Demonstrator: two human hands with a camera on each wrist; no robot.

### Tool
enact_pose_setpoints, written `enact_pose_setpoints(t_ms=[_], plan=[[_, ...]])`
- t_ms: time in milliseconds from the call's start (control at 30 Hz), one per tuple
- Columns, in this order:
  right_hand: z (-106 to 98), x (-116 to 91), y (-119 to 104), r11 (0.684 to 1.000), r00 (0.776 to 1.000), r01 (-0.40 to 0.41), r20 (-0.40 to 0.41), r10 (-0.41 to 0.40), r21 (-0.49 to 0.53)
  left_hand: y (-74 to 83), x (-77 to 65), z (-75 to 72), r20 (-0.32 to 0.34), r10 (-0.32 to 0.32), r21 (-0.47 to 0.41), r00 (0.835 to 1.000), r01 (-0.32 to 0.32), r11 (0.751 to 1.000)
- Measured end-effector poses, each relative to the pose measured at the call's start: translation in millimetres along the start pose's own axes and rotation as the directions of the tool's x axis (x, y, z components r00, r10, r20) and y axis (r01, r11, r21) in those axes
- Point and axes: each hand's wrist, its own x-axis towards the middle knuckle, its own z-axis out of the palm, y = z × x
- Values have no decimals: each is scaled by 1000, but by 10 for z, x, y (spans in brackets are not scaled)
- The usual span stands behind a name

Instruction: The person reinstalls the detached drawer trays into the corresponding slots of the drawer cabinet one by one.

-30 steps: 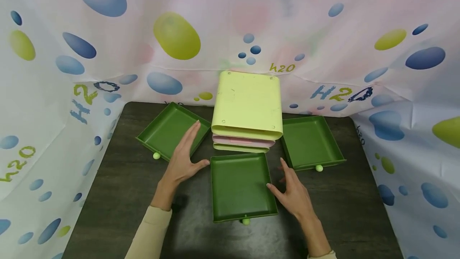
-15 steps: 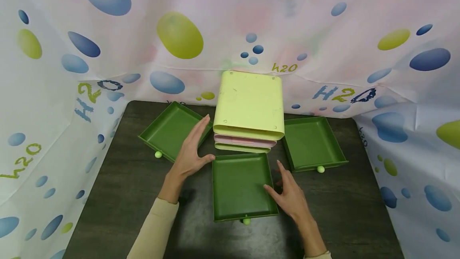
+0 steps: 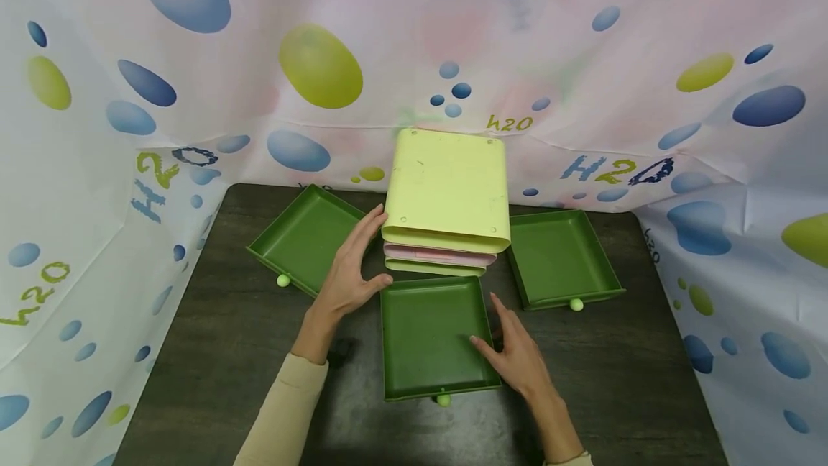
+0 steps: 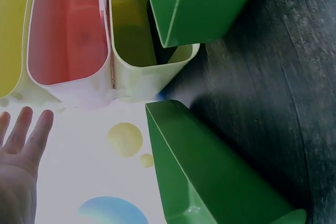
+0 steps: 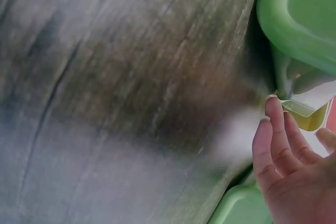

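A yellow-and-pink drawer cabinet stands at the back, its stacked openings facing front; in the left wrist view the pink compartment shows without a drawer. Directly before it lies a green drawer with a round light-green knob. My left hand hovers with extended fingers between the left green drawer and the cabinet, fingertips close to the cabinet's left side. Over the front drawer's right rim is my right hand, fingers spread and gripping nothing; whether it touches the rim, I cannot tell.
A third green drawer lies right of the cabinet, its knob toward the front. Everything stands on a dark wood-grain table. A white curtain with blue and green spots hangs behind and along both sides.
My left hand has moved rightward and slightly up, closer to the cabinet. My right hand has shifted a little left over the front drawer. The drawers and cabinet stay put.
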Motion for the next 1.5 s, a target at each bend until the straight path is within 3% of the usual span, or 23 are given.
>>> enact_pose_setpoints(t_ms=[167,367,633,733,867,1067,1267,1500], plan=[[27,7,25,1000,1000,16,21,-16,5,-41,29,11,-17,5,-40,1000,-6,999],[70,12,42,998,998,57,-10,-57,11,-38,133,23,-45,-1,-116,999,-5,993],[124,17,48,996,996,80,-32,-78,48,306,250,-98,-59,2,-150,998,-11,989],[111,26,62,995,996,85,-37,-83,51,352,282,-113,-68,-8,-155,998,-3,988],[79,36,80,992,997,82,-16,-80,92,341,319,-107,-84,-14,-168,996,-1,986],[32,33,86,971,998,32,38,-43,235,303,386,-93,-110,-2,-208,994,-21,978],[24,6,123,947,995,50,70,-76,318,271,451,-105,-127,-15,-283,992,-22,959],[-46,-27,63,924,992,14,111,-61,383,242,486,-104,-120,-24,-275,992,-10,961]])
